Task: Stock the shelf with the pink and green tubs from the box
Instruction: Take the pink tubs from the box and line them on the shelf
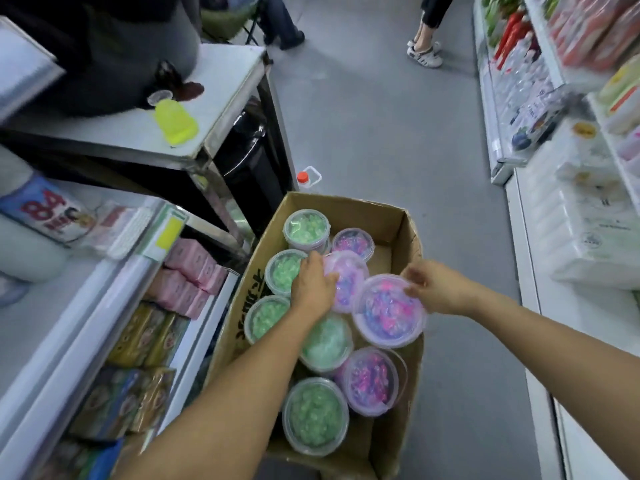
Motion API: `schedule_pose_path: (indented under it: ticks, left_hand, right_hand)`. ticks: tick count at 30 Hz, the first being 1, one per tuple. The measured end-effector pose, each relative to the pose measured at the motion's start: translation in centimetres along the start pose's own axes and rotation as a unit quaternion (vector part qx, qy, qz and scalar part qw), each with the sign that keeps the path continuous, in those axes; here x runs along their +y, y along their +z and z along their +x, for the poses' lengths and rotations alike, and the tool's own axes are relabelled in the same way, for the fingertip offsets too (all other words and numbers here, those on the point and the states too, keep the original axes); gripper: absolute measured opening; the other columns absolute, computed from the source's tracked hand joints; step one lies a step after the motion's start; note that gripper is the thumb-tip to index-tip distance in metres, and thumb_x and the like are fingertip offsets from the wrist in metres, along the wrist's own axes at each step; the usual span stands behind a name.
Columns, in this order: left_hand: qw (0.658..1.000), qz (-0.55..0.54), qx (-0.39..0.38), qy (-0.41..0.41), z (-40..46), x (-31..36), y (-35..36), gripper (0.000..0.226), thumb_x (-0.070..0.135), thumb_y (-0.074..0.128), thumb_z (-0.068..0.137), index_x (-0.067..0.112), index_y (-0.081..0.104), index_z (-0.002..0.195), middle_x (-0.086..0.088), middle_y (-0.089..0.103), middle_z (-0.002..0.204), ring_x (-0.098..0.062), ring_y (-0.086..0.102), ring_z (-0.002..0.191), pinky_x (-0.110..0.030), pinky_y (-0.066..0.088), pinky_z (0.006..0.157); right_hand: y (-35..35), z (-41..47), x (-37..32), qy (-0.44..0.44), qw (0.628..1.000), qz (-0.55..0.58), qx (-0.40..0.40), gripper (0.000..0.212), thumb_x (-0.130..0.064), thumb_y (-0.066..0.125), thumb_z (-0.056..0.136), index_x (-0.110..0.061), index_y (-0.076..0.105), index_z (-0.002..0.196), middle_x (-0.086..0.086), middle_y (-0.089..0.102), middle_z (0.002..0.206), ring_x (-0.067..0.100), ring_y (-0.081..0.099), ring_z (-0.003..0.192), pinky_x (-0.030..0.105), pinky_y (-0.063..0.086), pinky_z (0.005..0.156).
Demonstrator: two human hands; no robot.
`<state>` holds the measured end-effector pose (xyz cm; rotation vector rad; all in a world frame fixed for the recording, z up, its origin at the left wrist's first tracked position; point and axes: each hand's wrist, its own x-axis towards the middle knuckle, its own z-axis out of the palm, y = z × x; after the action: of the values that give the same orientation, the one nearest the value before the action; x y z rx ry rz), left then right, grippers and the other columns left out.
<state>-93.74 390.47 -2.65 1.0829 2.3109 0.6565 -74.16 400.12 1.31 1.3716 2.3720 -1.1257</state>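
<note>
The shelf (114, 327) at far left holds pink and gold packs, with free room not clearly visible. Beside it on the floor stands the open cardboard box (394, 216), holding green tubs (315, 415) along its left side and pink tubs (370, 379) toward the right. The left hand (313, 284) lies fingers-down over the lid edge of a pink tub (349, 280) in the box centre, cupped around it. The right hand (438, 289) pinches the rim of a raised pink tub (389, 311) between thumb and fingers. The tubs appear to be thin clear plastic with snap lids: light, smooth, likely to flex. Grip around the wall beneath the rim, not by the lid alone.
</note>
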Motion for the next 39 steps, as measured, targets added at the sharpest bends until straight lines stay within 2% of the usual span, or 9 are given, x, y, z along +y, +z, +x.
schedule_pose_path:
  ticks: [5, 8, 12, 16, 20, 24, 30, 33, 39]
  left_hand:
    - [0.969, -0.212, 0.072, -0.102, -8.5, 0.3, -5.7, 0.019, 0.021, 0.059, 0.091, 0.015, 0.042, 0.094, -0.010, 0.055, 0.099, -0.021, 0.059, 0.078, -0.038, 0.057, 0.061]
    - [0.938, -0.300, 0.124, -0.123, -14.6, 0.8, -8.6, 0.016, 0.015, 0.057, 0.093, 0.011, 0.042, 0.092, -0.008, 0.052, 0.090, -0.015, 0.056, 0.064, -0.024, 0.052, 0.046]
    - [0.891, -0.392, 0.166, -0.159, -22.8, 1.3, -10.8, 0.014, 0.016, 0.057, 0.094, 0.014, 0.045, 0.089, -0.009, 0.052, 0.084, -0.008, 0.056, 0.038, -0.026, 0.047, 0.047]
    - [0.838, -0.468, 0.206, -0.194, -30.9, 1.9, -13.7, 0.017, 0.015, 0.059, 0.094, 0.005, 0.049, 0.104, -0.010, 0.052, 0.080, -0.017, 0.060, 0.053, -0.030, 0.058, 0.058]
    - [0.805, -0.499, 0.259, -0.189, -38.3, 1.0, -17.2, 0.020, 0.013, 0.061, 0.092, 0.000, 0.052, 0.105, -0.009, 0.046, 0.069, -0.011, 0.058, 0.042, -0.037, 0.059, 0.068]
    - [0.788, -0.501, 0.311, -0.180, -44.5, -0.3, -20.8, 0.021, 0.012, 0.062, 0.091, -0.001, 0.052, 0.105, -0.010, 0.045, 0.070, -0.013, 0.057, 0.045, -0.036, 0.061, 0.062]
    - [0.747, -0.503, 0.396, -0.180, -52.7, -2.2, -24.7, 0.021, 0.011, 0.060, 0.092, -0.001, 0.051, 0.107, -0.010, 0.043, 0.070, -0.009, 0.056, 0.035, -0.043, 0.057, 0.073]
    - [0.725, -0.502, 0.434, -0.185, -58.1, -4.5, -26.7, 0.023, 0.013, 0.058, 0.094, -0.002, 0.052, 0.111, -0.011, 0.047, 0.074, -0.010, 0.060, 0.039, -0.049, 0.055, 0.083]
    - [0.668, -0.505, 0.516, -0.183, -70.6, -11.0, -31.3, 0.013, 0.012, 0.061, 0.092, 0.001, 0.055, 0.094, -0.009, 0.045, 0.067, -0.017, 0.055, 0.056, -0.028, 0.057, 0.052]
  right_hand:
    - [-2.6, -7.0, -2.4, 0.005, 0.984, 0.178, -0.011, 0.013, -0.010, 0.055, 0.094, 0.000, 0.061, 0.093, 0.019, 0.062, 0.072, 0.028, 0.062, 0.059, 0.036, 0.056, 0.055]
    - [-3.9, -11.5, -4.2, 0.009, 0.969, 0.247, 0.000, 0.016, -0.006, 0.056, 0.093, -0.001, 0.061, 0.079, 0.015, 0.057, 0.058, 0.024, 0.055, 0.048, 0.030, 0.052, 0.048]
    - [-5.1, -16.8, -6.7, -0.005, 0.958, 0.287, 0.017, 0.025, -0.006, 0.057, 0.090, -0.003, 0.052, 0.066, 0.013, 0.052, 0.045, 0.026, 0.049, 0.042, 0.031, 0.047, 0.049]
    - [-5.4, -21.2, -9.5, -0.034, 0.948, 0.317, -0.008, 0.014, -0.008, 0.056, 0.089, -0.001, 0.054, 0.077, 0.014, 0.049, 0.058, 0.022, 0.047, 0.041, 0.025, 0.044, 0.041]
    - [-4.5, -24.5, -13.3, -0.068, 0.937, 0.336, -0.059, 0.012, -0.009, 0.057, 0.087, -0.003, 0.052, 0.079, 0.014, 0.045, 0.057, 0.023, 0.041, 0.040, 0.024, 0.037, 0.044]
    - [-2.8, -27.9, -18.0, -0.117, 0.926, 0.338, -0.116, 0.015, -0.010, 0.055, 0.090, -0.005, 0.052, 0.076, 0.011, 0.047, 0.046, 0.016, 0.043, 0.030, 0.020, 0.038, 0.034]
    - [0.8, -32.6, -25.2, -0.187, 0.914, 0.305, -0.191, 0.011, -0.012, 0.054, 0.089, -0.005, 0.055, 0.080, 0.010, 0.048, 0.056, 0.014, 0.045, 0.033, 0.021, 0.040, 0.033]
    - [3.9, -35.7, -29.6, -0.216, 0.903, 0.297, -0.225, 0.015, -0.010, 0.051, 0.091, -0.005, 0.055, 0.077, 0.006, 0.049, 0.047, 0.013, 0.044, 0.030, 0.019, 0.039, 0.032]
    - [13.1, -43.4, -39.1, -0.281, 0.875, 0.272, -0.285, 0.018, -0.009, 0.049, 0.092, -0.008, 0.051, 0.074, 0.007, 0.044, 0.047, 0.013, 0.042, 0.029, 0.017, 0.036, 0.031]
